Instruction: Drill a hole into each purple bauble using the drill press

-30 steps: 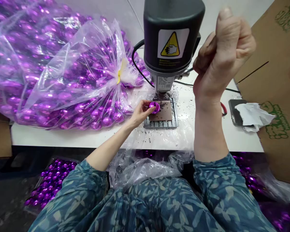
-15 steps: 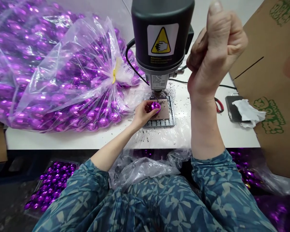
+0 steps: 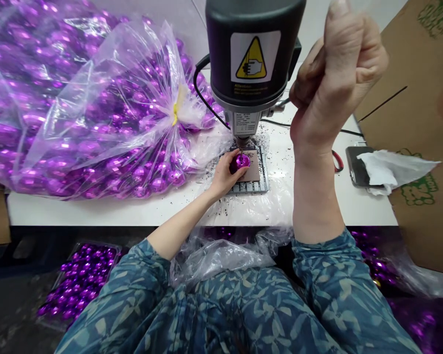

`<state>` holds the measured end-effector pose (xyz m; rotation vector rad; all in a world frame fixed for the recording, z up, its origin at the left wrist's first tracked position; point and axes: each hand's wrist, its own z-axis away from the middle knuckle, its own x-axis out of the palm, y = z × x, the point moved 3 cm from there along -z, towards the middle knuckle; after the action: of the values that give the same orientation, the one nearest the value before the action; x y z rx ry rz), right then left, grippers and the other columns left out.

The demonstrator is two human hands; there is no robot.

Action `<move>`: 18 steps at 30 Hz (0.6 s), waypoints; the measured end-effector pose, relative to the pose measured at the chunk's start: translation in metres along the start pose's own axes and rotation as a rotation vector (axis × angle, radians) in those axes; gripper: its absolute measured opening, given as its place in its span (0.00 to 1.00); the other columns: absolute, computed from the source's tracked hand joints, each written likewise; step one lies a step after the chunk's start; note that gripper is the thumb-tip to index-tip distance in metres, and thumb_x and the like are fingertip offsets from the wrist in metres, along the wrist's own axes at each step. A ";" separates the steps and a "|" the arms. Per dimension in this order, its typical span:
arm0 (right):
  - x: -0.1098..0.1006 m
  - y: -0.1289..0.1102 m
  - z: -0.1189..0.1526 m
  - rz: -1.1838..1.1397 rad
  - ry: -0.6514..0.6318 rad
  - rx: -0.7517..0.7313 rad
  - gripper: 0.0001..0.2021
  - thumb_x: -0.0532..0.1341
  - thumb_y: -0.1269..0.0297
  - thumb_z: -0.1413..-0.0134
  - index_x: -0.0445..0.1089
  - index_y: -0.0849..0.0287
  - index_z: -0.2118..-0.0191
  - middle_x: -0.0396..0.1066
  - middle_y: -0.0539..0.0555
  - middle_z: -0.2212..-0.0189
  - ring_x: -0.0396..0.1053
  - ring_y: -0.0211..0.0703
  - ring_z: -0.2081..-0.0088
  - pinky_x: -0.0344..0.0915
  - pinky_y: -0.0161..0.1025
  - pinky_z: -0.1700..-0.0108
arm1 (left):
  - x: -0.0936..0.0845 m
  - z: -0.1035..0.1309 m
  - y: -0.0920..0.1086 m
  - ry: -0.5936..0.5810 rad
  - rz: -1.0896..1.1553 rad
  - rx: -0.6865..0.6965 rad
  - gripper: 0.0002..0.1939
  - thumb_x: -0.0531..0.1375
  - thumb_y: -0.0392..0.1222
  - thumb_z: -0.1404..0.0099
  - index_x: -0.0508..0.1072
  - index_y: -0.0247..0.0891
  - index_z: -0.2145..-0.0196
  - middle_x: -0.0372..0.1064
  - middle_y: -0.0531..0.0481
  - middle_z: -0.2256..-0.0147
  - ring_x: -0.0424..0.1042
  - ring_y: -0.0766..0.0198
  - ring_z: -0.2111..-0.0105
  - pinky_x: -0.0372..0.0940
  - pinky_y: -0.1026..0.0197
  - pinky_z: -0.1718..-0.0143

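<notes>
The left hand (image 3: 225, 173) is clamped on one shiny purple ball (image 3: 242, 161), the fingers curving to about eleven o'clock of it and the thumb lying at about six. The ball sits between the tips, at two o'clock of the palm, and its side towards three o'clock is uncovered. I think it is held in this manner so that it cannot roll or turn, while its top stays free for the thin bit (image 3: 241, 153) of the drilling machine (image 3: 256, 54). The bit seems to meet the top; whether it has entered, I cannot tell. Under the ball lies a brown board (image 3: 256, 172) on the metal base (image 3: 260, 188), probably to protect this base. The right hand (image 3: 339, 78) is a closed fist at two o'clock of the ball; a short metal lever (image 3: 282, 102) points towards it, but what is inside the fist is hidden. The tied bag (image 3: 107, 113) of similar balls rests at ten o'clock, perhaps for easy reach of the left arm.
</notes>
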<state>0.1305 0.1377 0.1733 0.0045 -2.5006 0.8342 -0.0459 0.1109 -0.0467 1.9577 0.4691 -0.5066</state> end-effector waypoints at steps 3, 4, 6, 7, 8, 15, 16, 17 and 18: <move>0.000 0.000 0.000 -0.030 -0.010 0.003 0.32 0.62 0.31 0.59 0.47 0.53 0.77 0.45 0.39 0.87 0.45 0.26 0.86 0.42 0.38 0.82 | 0.000 -0.002 -0.003 0.025 0.071 -0.095 0.25 0.75 0.47 0.32 0.72 0.44 0.43 0.81 0.42 0.46 0.82 0.51 0.47 0.77 0.48 0.44; 0.000 0.000 0.000 -0.051 -0.007 -0.004 0.32 0.62 0.31 0.59 0.47 0.53 0.77 0.43 0.39 0.86 0.44 0.26 0.86 0.42 0.37 0.82 | 0.000 -0.003 -0.002 0.021 0.093 -0.107 0.24 0.75 0.46 0.33 0.72 0.43 0.44 0.81 0.43 0.47 0.82 0.53 0.48 0.78 0.49 0.45; 0.000 -0.002 0.002 -0.071 0.001 -0.016 0.32 0.62 0.30 0.58 0.48 0.53 0.77 0.43 0.39 0.86 0.45 0.25 0.86 0.42 0.37 0.82 | -0.001 -0.003 -0.001 0.012 0.123 -0.112 0.23 0.75 0.44 0.33 0.73 0.43 0.45 0.82 0.44 0.48 0.83 0.54 0.49 0.78 0.51 0.46; -0.001 -0.003 0.004 -0.067 0.005 -0.022 0.32 0.62 0.30 0.58 0.48 0.54 0.77 0.44 0.40 0.86 0.45 0.25 0.86 0.42 0.36 0.81 | -0.001 -0.003 0.000 0.012 0.130 -0.113 0.23 0.75 0.44 0.33 0.73 0.43 0.45 0.82 0.44 0.48 0.83 0.54 0.49 0.78 0.51 0.46; -0.001 -0.004 0.006 -0.060 0.009 -0.030 0.33 0.62 0.30 0.57 0.48 0.54 0.78 0.44 0.40 0.86 0.45 0.25 0.86 0.43 0.36 0.81 | -0.002 -0.003 0.000 0.013 0.132 -0.114 0.23 0.75 0.45 0.33 0.73 0.43 0.45 0.82 0.44 0.48 0.83 0.54 0.49 0.78 0.51 0.46; -0.016 -0.006 0.041 -0.018 0.058 -0.116 0.32 0.64 0.38 0.40 0.50 0.57 0.77 0.46 0.42 0.84 0.46 0.25 0.82 0.44 0.36 0.76 | -0.001 -0.002 0.001 0.024 0.127 -0.110 0.23 0.75 0.45 0.33 0.73 0.43 0.45 0.83 0.45 0.47 0.83 0.55 0.48 0.77 0.52 0.45; -0.018 -0.005 0.045 -0.017 0.064 -0.126 0.31 0.64 0.39 0.38 0.51 0.57 0.77 0.44 0.43 0.84 0.45 0.25 0.82 0.45 0.37 0.76 | -0.001 -0.002 0.001 0.024 0.130 -0.110 0.23 0.75 0.45 0.33 0.73 0.43 0.45 0.83 0.44 0.47 0.83 0.55 0.48 0.77 0.52 0.45; -0.019 -0.003 0.049 -0.009 0.075 -0.136 0.32 0.64 0.39 0.37 0.51 0.57 0.77 0.42 0.43 0.83 0.44 0.26 0.81 0.45 0.37 0.75 | -0.001 -0.001 0.001 0.023 0.134 -0.109 0.23 0.75 0.45 0.32 0.73 0.43 0.45 0.83 0.44 0.47 0.83 0.55 0.48 0.77 0.52 0.45; -0.021 -0.001 0.051 0.006 0.087 -0.145 0.33 0.64 0.39 0.36 0.50 0.56 0.78 0.40 0.44 0.83 0.43 0.27 0.81 0.45 0.37 0.75 | -0.001 -0.001 0.001 0.022 0.134 -0.107 0.23 0.75 0.45 0.32 0.73 0.43 0.45 0.83 0.44 0.47 0.83 0.55 0.47 0.77 0.51 0.45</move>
<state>0.1254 0.1045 0.1291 -0.0865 -2.4735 0.6394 -0.0464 0.1115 -0.0448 1.8787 0.3677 -0.3679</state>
